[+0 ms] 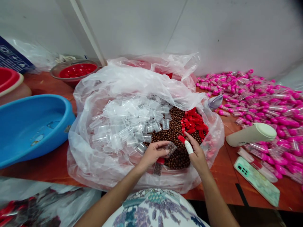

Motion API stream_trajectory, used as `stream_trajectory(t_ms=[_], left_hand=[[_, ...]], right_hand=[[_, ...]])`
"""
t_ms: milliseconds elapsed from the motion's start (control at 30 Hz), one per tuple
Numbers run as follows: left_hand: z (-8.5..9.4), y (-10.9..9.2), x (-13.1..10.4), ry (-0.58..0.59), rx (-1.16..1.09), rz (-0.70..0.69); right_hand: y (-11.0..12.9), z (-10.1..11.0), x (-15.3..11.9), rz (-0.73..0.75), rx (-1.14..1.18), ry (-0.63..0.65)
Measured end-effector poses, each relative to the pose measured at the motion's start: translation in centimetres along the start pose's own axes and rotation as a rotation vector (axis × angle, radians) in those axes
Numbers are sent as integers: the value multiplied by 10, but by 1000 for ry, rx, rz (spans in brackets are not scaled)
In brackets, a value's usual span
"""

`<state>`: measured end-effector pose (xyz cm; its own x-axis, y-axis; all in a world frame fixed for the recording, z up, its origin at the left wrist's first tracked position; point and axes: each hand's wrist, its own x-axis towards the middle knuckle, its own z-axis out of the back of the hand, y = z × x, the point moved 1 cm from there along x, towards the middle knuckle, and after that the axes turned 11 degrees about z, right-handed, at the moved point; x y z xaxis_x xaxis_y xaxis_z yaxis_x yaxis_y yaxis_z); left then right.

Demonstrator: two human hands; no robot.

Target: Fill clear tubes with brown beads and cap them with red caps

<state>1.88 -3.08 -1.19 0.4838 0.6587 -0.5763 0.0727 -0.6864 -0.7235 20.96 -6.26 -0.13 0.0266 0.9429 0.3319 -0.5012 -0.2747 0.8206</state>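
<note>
My left hand (158, 152) pinches a small clear plastic container (171, 148) over the brown beads. In my right hand (193, 150), with a white cover on one finger, is a red cap (181, 139). Brown beads (176, 126) lie in a large open plastic bag (92, 170), between clear containers (127, 119) on the left and a heap of red caps (195, 123) on the right. Below my left hand, a container with a red top and brown contents (157, 167) rests near the bag's front edge.
A blue basin (63, 126) stands at the left, with a bowl of red pieces (78, 71) behind it. Pink-capped tubes (267, 104) are piled at the right. Near them are a beige cylinder (248, 135), a phone (258, 179) and a clear scoop (215, 101).
</note>
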Motion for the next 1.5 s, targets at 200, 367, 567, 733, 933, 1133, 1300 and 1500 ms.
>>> stream_trajectory(t_ms=[200,367,567,733,933,1133,1300,1500], left_hand=[[-1,0,-2,19,-37,-36],[-2,0,-2,20,-62,-75],[-1,-2,-6,-12,5,-109],[2,-5,-7,-18,86,-158],[-1,-3,-7,5,-18,-129],[-14,3,-5,32,-164,-105],[-25,11,-3,29,-192,-2],[-22,5,-7,-17,-228,-58]], right_hand=[[7,-5,-4,41,-26,94],[9,-12,-9,81,-55,104],[9,-14,-10,103,-52,85],[10,-15,-12,151,-48,84],[10,-24,-15,273,-219,148],[11,-38,-20,358,-339,99],[19,-45,-26,397,-368,115],[9,-35,-38,8,-90,101]])
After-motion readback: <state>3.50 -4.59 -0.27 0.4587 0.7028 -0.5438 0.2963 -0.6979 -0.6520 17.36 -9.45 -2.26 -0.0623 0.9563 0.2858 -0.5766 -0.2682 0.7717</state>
